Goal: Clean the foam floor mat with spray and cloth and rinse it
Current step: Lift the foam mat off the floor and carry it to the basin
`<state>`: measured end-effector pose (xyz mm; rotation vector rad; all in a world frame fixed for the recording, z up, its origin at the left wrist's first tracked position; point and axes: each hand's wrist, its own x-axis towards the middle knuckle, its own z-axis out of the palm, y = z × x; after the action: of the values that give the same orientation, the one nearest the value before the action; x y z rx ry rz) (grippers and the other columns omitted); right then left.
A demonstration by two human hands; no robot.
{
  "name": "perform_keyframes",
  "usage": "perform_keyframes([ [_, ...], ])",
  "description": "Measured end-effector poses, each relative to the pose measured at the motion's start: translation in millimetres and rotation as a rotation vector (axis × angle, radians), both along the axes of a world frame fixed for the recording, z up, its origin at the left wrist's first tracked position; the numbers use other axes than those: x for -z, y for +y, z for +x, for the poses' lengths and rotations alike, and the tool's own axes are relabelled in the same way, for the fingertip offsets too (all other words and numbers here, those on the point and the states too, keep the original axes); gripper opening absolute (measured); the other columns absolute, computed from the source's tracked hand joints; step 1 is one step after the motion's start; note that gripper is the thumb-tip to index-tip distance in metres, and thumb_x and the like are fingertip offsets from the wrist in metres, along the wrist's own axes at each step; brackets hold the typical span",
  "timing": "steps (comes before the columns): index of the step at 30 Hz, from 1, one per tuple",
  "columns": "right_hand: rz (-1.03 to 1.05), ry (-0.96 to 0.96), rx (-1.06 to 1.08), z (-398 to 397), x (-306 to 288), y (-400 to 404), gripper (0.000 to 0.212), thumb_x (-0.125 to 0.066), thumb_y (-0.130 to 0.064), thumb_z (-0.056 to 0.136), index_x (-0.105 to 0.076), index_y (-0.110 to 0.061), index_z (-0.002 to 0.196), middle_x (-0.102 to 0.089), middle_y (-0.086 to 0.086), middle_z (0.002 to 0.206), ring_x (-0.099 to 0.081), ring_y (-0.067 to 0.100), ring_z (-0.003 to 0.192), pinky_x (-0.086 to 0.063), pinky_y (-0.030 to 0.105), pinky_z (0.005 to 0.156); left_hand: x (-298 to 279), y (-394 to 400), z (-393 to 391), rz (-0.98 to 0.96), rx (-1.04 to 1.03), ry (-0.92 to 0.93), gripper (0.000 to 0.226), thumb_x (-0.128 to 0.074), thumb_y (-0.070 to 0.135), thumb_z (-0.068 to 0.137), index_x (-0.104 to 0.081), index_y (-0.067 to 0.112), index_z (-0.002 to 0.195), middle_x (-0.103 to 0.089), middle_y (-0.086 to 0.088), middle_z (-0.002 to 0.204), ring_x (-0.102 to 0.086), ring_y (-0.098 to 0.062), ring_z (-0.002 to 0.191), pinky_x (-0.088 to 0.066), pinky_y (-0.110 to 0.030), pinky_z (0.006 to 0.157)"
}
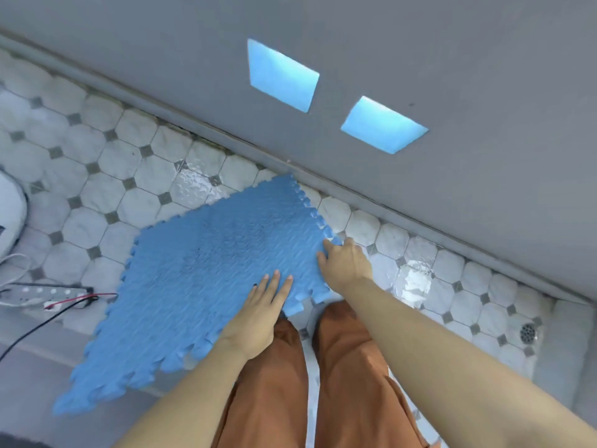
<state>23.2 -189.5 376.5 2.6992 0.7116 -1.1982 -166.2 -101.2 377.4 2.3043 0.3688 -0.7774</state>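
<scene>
Your left hand (263, 310) lies flat, fingers straight, on the blue foam mat (206, 286). Your right hand (347, 265), just beside it, grips the mat's notched edge.

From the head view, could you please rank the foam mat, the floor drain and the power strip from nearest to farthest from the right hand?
1. Foam mat: under the right hand, touched at its corner.
2. Floor drain: far right, by the wall.
3. Power strip: far left, beyond the mat.

left hand (258, 313): fingers straight, palm down | right hand (347, 265): fingers curled, arm extended
</scene>
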Motion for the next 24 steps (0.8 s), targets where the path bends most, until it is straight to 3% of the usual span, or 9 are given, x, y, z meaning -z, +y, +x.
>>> perform_keyframes([
  [3, -0.059, 0.004, 0.126, 2, -37, -60, 0.039, -0.034, -0.038, 0.100, -0.055, -0.017, 0.124, -0.044, 0.015, 0.125, -0.050, 0.036, 0.112, -0.044, 0.042, 0.087, -41, -33, 16, -0.048, 0.132, 0.024, 0.085, -0.034, -0.009, 0.087, 0.015, 0.023, 0.149, 0.014, -0.007, 0.159, 0.010, -0.028, 0.146, -0.002, -0.038, 0.120],
  [9, -0.175, 0.032, 0.449, 49, -28, -186, 0.044, -0.036, -0.040, 0.099, -0.054, -0.018, 0.132, -0.036, 0.015, 0.134, -0.055, 0.040, 0.110, -0.046, 0.042, 0.095, -32, -110, 107, -0.049, 0.389, 0.077, 0.091, -0.037, -0.011, 0.084, 0.006, 0.035, 0.151, 0.004, -0.010, 0.160, 0.001, -0.035, 0.146, -0.007, -0.050, 0.118],
  [12, -0.215, 0.084, 0.596, 59, -34, -254, 0.047, -0.035, -0.038, 0.098, -0.043, -0.027, 0.143, -0.022, 0.017, 0.148, -0.056, 0.040, 0.112, -0.046, 0.043, 0.098, -40, -161, 146, -0.028, 0.562, 0.052, 0.090, -0.033, -0.014, 0.084, 0.004, 0.034, 0.151, 0.002, -0.010, 0.160, -0.001, -0.036, 0.146, -0.005, -0.050, 0.118],
  [14, -0.222, 0.155, 0.655, 60, -42, -301, 0.054, -0.032, -0.038, 0.099, -0.027, -0.031, 0.152, -0.016, 0.014, 0.160, -0.045, 0.038, 0.131, -0.039, 0.043, 0.108, -50, -196, 170, -0.024, 0.692, 0.014, 0.088, -0.030, -0.015, 0.084, 0.001, 0.032, 0.151, 0.000, -0.010, 0.160, -0.003, -0.036, 0.146, -0.005, -0.051, 0.117],
  [17, -0.225, 0.209, 0.887, 47, -53, -358, 0.062, -0.032, -0.052, 0.098, -0.024, -0.029, 0.154, -0.031, 0.009, 0.158, -0.034, 0.031, 0.142, -0.030, 0.041, 0.114, -66, -244, 193, -0.034, 0.883, -0.024, 0.090, -0.032, -0.017, 0.083, -0.002, 0.033, 0.151, -0.001, -0.009, 0.160, -0.005, -0.037, 0.145, -0.008, -0.051, 0.117],
  [20, -0.276, 0.214, 1.036, 21, -67, -413, 0.063, -0.032, -0.057, 0.098, -0.043, -0.017, 0.145, -0.050, 0.010, 0.145, -0.048, 0.029, 0.131, -0.038, 0.038, 0.106, -81, -298, 209, -0.054, 1.081, -0.026, 0.091, -0.034, -0.018, 0.084, -0.001, 0.034, 0.151, 0.001, -0.008, 0.161, -0.004, -0.036, 0.146, -0.010, -0.049, 0.117],
  [24, -0.316, 0.137, 1.238, -19, -88, -475, 0.056, -0.032, -0.055, 0.095, -0.058, -0.017, 0.128, -0.060, 0.008, 0.129, -0.052, 0.029, 0.120, -0.043, 0.037, 0.097, -94, -366, 216, -0.070, 1.294, -0.036, 0.101, -0.034, -0.024, 0.079, 0.001, 0.037, 0.150, 0.003, -0.008, 0.160, -0.005, -0.036, 0.145, -0.009, -0.047, 0.118],
])
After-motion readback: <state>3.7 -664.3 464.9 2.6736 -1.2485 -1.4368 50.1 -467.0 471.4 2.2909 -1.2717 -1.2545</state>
